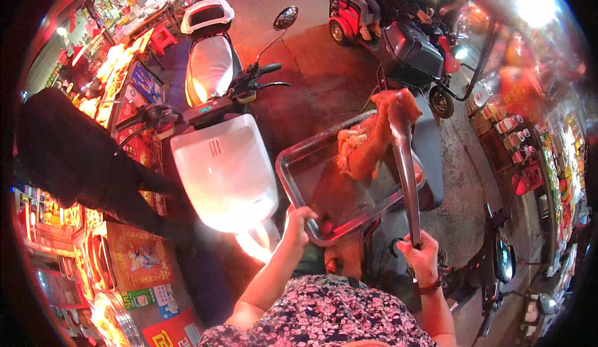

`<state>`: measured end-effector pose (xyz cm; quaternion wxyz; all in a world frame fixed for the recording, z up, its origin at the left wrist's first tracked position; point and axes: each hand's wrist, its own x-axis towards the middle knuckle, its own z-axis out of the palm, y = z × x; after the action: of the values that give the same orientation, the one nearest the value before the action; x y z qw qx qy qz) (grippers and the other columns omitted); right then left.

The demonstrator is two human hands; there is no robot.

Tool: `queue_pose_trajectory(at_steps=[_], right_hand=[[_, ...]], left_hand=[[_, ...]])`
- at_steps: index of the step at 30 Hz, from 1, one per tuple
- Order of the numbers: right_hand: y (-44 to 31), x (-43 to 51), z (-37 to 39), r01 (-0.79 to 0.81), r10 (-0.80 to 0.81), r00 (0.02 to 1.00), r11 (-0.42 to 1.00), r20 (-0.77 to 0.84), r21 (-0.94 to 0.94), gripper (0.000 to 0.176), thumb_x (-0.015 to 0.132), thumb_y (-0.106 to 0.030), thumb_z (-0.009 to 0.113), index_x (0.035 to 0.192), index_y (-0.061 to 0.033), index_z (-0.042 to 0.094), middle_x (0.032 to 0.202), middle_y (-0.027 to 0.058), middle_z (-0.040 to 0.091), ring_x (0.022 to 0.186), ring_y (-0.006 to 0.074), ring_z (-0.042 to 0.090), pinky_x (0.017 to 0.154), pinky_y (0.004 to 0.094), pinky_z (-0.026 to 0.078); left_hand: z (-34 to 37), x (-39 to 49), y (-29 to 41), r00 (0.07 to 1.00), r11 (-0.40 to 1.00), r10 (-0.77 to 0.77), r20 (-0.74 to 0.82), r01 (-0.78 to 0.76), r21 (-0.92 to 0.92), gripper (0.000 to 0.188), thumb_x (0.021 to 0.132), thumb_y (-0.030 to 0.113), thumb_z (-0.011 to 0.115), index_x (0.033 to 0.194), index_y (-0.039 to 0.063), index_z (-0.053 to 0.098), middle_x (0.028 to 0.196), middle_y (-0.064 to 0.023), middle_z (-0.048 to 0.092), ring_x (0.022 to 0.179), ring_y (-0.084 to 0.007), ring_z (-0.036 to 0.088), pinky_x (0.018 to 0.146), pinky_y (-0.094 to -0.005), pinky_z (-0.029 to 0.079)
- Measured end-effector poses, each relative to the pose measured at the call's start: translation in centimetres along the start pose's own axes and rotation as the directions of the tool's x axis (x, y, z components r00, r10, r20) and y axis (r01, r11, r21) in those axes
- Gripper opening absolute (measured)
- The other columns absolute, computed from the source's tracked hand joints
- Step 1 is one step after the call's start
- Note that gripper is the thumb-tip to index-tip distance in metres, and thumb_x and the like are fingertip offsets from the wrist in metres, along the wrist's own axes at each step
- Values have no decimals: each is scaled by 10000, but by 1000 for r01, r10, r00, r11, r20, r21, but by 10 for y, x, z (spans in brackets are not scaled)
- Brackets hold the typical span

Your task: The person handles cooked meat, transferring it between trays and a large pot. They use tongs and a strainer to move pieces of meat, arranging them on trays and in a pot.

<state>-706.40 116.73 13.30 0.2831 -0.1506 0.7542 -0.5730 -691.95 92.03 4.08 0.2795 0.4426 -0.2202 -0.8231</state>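
My left hand (297,228) grips the near left corner of a clear rectangular tray (362,218), its thumb over the rim. In my right hand (423,256) are long metal tongs (407,179), pointing away from me. A large, ragged piece of reddish-orange food (362,148), apparently cooked meat, is at the far end of the tongs, above the tray. Part of it reaches beyond the tray's far rim. The tongs cross over the tray's right side and hide some of it. A small reddish bit (417,174) shows at the tray's right end.
A white electric scooter (224,174) stands just left of the tray. Farther off at the upper right is a red three-wheeler (343,20) with people on it. Another scooter (495,253) stands at the lower right. A person in dark clothing (84,146) is at the left, by lit stalls.
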Motion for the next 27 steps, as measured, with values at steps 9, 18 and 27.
queue_pose_trajectory(at_steps=[9,18,27], right_hand=[[-73,199,29,72,-74,996,996,-43,-48,170,750,-30,736,801,-55,576,634,-65,526,527,16,458,467,183,341],[-126,398,62,72,-68,997,992,42,-102,188,736,-58,754,772,-18,574,684,-59,523,656,31,470,577,198,396],[-165,583,114,125,-95,981,976,171,-176,237,720,-151,781,799,-5,611,674,-29,540,664,57,488,586,232,415]], left_hand=[[148,171,84,994,999,27,104,-29,16,257,577,-17,546,810,82,500,728,-20,487,688,-175,492,637,-300,413],[233,322,151,994,993,111,0,-111,28,181,583,4,546,742,71,492,662,-33,475,628,-183,494,583,-316,423],[302,388,228,988,990,144,-51,-143,11,335,647,36,522,981,34,492,809,-66,493,714,-211,533,604,-390,507]])
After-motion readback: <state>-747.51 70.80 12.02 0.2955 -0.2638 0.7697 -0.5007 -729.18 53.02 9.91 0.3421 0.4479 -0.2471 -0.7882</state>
